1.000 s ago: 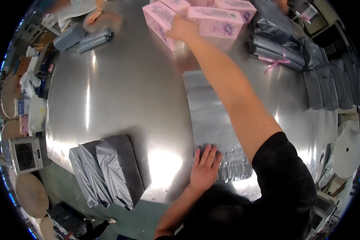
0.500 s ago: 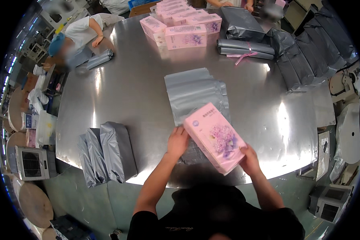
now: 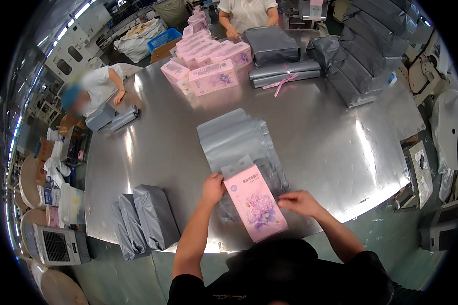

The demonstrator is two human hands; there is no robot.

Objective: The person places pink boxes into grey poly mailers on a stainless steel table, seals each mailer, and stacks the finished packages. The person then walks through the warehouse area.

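The metal tabletop bears gray plastic mailer bags, partly covered by a pink floral carton. The left hand meets its upper left edge; the right hand curls beside its right edge. Whether either clamps anything, I cannot tell.

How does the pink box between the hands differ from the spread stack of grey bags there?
The pink box carries a printed flower design; the grey bags look plain. The box has firm, straight edges; the bags lie flat and rumpled. In this view, the box covers part of the bags, whose far ends reach beyond it. Both slant, far ends leftward.
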